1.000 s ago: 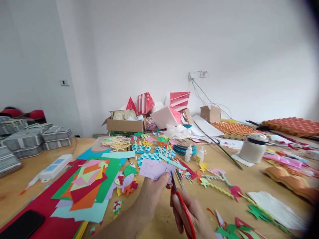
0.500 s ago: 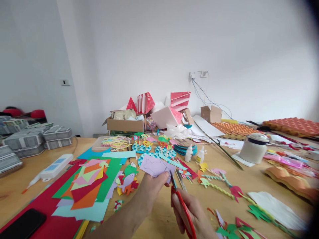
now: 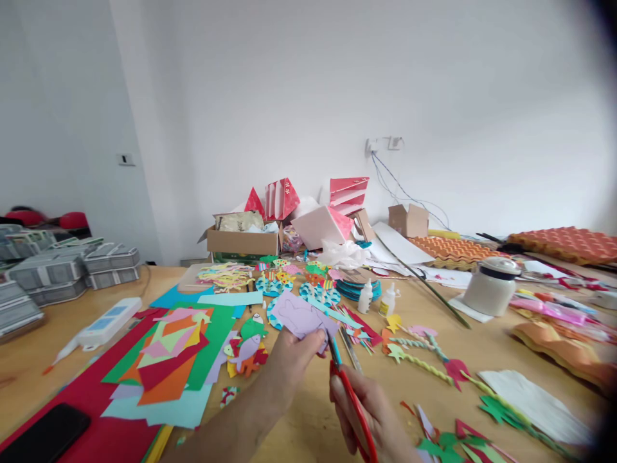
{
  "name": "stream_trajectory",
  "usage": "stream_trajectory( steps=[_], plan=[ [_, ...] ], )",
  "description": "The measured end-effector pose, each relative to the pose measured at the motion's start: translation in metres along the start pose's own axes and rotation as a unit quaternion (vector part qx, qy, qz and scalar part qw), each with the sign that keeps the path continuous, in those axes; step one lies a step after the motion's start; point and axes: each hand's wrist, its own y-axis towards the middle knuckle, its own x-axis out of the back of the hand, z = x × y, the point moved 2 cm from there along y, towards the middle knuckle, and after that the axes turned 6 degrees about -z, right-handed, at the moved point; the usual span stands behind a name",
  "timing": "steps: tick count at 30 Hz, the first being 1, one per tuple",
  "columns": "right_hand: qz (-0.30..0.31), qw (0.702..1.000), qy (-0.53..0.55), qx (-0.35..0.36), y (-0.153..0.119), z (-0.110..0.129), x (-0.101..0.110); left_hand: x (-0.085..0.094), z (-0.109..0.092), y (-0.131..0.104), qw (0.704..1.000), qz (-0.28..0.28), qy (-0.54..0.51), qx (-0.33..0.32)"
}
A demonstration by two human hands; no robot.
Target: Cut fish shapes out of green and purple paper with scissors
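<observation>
Between thumb and fingers, my left hand [image 3: 297, 357] pinches a piece of lilac paper [image 3: 299, 315] with a fish-like outline drawn on it. My right hand [image 3: 361, 402] grips red-handled scissors [image 3: 354, 402], whose blades meet the paper's right edge beside my left thumb. How far the blades are parted is hard to see. Left of my left hand lies a pile of cut paper fish [image 3: 248, 347] in green, lilac and orange. Beyond the lilac paper sit blue-and-white scalloped discs [image 3: 319, 294] with colourful paper fish around them.
Coloured paper sheets [image 3: 168, 360] and a black phone [image 3: 45, 437] cover the left side. Glue bottles [image 3: 365, 297] stand beyond my right hand. Braided cords with paper shapes [image 3: 424, 366], green scraps [image 3: 448, 447] and a white lidded mug [image 3: 490, 287] are to the right. An open cardboard box [image 3: 243, 242] is behind.
The lilac paper has tilted and shifted slightly in my left hand, its left side now higher. The scissors have moved a little left along its edge.
</observation>
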Motion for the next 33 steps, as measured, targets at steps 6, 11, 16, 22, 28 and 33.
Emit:
stream_trajectory(
  steps=[6,11,16,22,28,33],
  plan=[
    [-0.005,1.0,-0.003,0.026,-0.004,0.005,0.002,-0.002,-0.001,-0.001,0.999,-0.033,0.031,0.012],
    [0.004,0.999,0.01,0.036,-0.004,0.008,0.003,-0.007,-0.012,-0.008,0.998,-0.048,0.043,-0.006],
    [-0.002,0.999,0.025,0.03,-0.002,0.004,0.002,-0.008,-0.013,-0.01,0.998,-0.051,0.042,-0.001],
    [-0.006,1.0,0.007,0.02,0.004,-0.006,0.001,-0.003,-0.008,-0.003,0.998,-0.009,0.06,-0.002],
    [-0.015,1.0,0.001,0.011,0.005,-0.009,0.001,-0.003,-0.005,-0.001,0.999,-0.016,0.051,0.003],
    [-0.011,1.0,-0.011,-0.002,0.006,-0.009,0.0,-0.001,-0.007,-0.002,0.999,0.01,0.046,-0.006]
  ],
)
